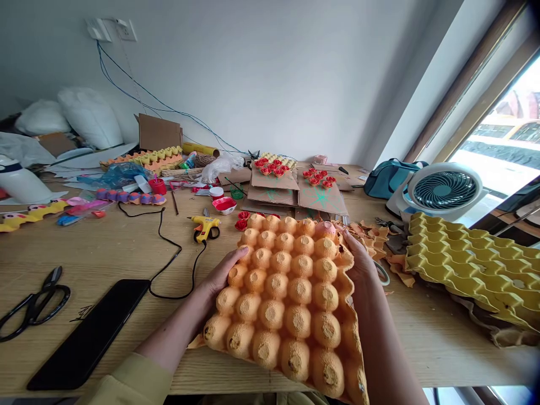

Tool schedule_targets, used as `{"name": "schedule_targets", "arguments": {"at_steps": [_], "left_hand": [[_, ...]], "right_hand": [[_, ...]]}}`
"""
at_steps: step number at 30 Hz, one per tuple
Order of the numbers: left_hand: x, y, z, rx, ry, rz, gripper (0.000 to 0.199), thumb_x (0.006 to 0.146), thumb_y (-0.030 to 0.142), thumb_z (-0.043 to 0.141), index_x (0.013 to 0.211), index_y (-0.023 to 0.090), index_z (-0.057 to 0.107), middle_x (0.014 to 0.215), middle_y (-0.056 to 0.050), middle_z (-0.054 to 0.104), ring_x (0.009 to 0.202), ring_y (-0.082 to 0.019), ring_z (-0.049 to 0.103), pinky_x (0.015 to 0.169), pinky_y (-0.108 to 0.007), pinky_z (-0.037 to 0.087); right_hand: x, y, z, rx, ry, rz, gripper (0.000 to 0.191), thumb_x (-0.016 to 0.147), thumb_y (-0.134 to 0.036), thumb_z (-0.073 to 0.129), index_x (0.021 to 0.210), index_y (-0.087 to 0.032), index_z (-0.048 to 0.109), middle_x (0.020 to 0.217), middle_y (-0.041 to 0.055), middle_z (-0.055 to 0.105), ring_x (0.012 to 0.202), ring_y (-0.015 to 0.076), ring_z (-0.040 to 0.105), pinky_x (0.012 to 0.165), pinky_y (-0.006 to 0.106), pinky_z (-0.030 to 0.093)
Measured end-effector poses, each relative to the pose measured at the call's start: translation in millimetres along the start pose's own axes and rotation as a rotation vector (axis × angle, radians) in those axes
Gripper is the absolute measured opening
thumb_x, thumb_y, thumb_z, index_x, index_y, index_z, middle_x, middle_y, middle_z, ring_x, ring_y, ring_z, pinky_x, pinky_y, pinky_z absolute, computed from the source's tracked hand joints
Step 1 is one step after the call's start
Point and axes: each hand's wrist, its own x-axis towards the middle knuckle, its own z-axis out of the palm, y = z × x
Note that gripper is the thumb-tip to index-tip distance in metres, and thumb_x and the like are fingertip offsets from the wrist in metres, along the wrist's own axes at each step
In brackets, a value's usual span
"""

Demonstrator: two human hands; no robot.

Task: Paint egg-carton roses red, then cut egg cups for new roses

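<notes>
An orange egg tray (278, 284), its rounded cup bottoms facing up, is held between my two hands above the table's front part. My left hand (225, 270) grips its left edge, the thumb on top and the other fingers hidden beneath. On the far right edge my right hand (358, 256) holds it the same way, most of its fingers out of sight. Red paper flowers (242, 220) lie just beyond the tray's far edge. Left of it, a yellow glue gun (205, 228) rests on the table with its black cord trailing.
Scissors (36, 304) and a black phone-like slab (90, 337) lie at left. Yellow egg trays (472, 264) are stacked at right, near a white fan (442, 188) and a teal bag (388, 177). Cardboard pieces (323, 199) bearing red flowers and a red paint bowl (224, 206) stand behind.
</notes>
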Motion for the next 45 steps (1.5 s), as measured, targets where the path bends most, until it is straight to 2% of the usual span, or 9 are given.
{"name": "schedule_targets", "arguments": {"at_steps": [5,11,15,18,24,28,32,38,45], "left_hand": [[2.3,0.0,-1.6,0.027,0.034,0.046,0.054,0.087,0.052,0.066,0.13,0.021,0.066,0.105,-0.009,0.08,0.104,-0.033,0.075,0.088,-0.042,0.061],[13.7,4.6,-15.5,0.158,0.143,0.293,0.055,0.079,0.048,0.074,0.126,0.019,0.067,0.102,-0.009,0.081,0.105,-0.033,0.074,0.084,-0.04,0.061],[21.1,3.3,-23.4,0.191,0.196,0.345,0.053,0.074,0.047,0.078,0.118,0.018,0.069,0.102,-0.009,0.08,0.105,-0.034,0.074,0.084,-0.039,0.061],[22.9,2.3,-25.0,0.193,0.217,0.369,0.055,0.075,0.05,0.077,0.119,0.019,0.068,0.101,-0.009,0.08,0.103,-0.034,0.074,0.082,-0.038,0.061],[20.5,4.1,-24.4,0.179,0.229,0.357,0.059,0.077,0.052,0.074,0.125,0.019,0.065,0.099,-0.009,0.08,0.102,-0.033,0.075,0.08,-0.038,0.061],[19.9,3.0,-23.5,0.176,0.194,0.332,0.059,0.076,0.052,0.074,0.125,0.02,0.066,0.101,-0.009,0.08,0.102,-0.034,0.075,0.08,-0.039,0.061],[19.5,2.8,-22.3,0.167,0.197,0.33,0.058,0.078,0.05,0.074,0.126,0.019,0.066,0.101,-0.01,0.08,0.105,-0.034,0.074,0.082,-0.04,0.061],[19.7,3.0,-21.8,0.177,0.185,0.336,0.055,0.077,0.049,0.074,0.123,0.021,0.068,0.102,-0.008,0.08,0.108,-0.035,0.073,0.085,-0.041,0.061],[18.8,3.9,-22.7,0.157,0.171,0.341,0.053,0.079,0.048,0.074,0.124,0.02,0.067,0.103,-0.009,0.08,0.107,-0.033,0.073,0.084,-0.039,0.061]], "right_hand": [[-1.6,0.7,5.4,-0.059,-0.039,0.056,0.043,0.078,-0.062,0.07,0.097,-0.023,0.071,0.085,0.0099,0.078,0.087,0.0314,0.076,0.074,0.042,0.062],[-6.1,0.9,10.7,-0.271,-0.047,0.022,0.052,0.08,-0.072,0.064,0.096,-0.022,0.068,0.077,0.0069,0.072,0.071,0.0255,0.071,0.059,0.034,0.055],[-14.4,1.2,17.5,-0.502,-0.029,-0.013,0.048,0.079,-0.069,0.067,0.082,-0.022,0.062,0.069,0.0004,0.063,0.061,0.0167,0.058,0.054,0.027,0.044],[-16.8,5.4,24.4,-0.667,0.006,-0.067,0.049,0.077,-0.068,0.069,0.071,-0.023,0.053,0.062,-0.0032,0.054,0.058,0.0142,0.046,0.052,0.026,0.034],[-13.5,15.2,34.6,-0.874,0.066,-0.147,0.054,0.076,-0.073,0.06,0.062,-0.024,0.044,0.057,-0.0032,0.048,0.06,0.0157,0.042,0.056,0.028,0.029],[-12.7,15.8,32.1,-0.926,0.078,-0.144,0.059,0.076,-0.08,0.053,0.059,-0.025,0.041,0.055,-0.0029,0.045,0.059,0.0156,0.04,0.055,0.028,0.029],[-12.1,17.0,30.7,-0.95,0.106,-0.151,0.06,0.074,-0.08,0.055,0.056,-0.025,0.037,0.053,-0.0024,0.044,0.056,0.0153,0.04,0.054,0.028,0.028],[-8.6,16.5,30.0,-0.943,0.074,-0.13,0.06,0.073,-0.08,0.054,0.054,-0.024,0.043,0.052,-0.0006,0.049,0.054,0.0164,0.046,0.051,0.027,0.032],[-11.4,13.0,32.3,-0.948,0.076,-0.155,0.054,0.078,-0.072,0.05,0.056,-0.023,0.044,0.055,0.0003,0.051,0.056,0.0162,0.045,0.052,0.028,0.033]]}}
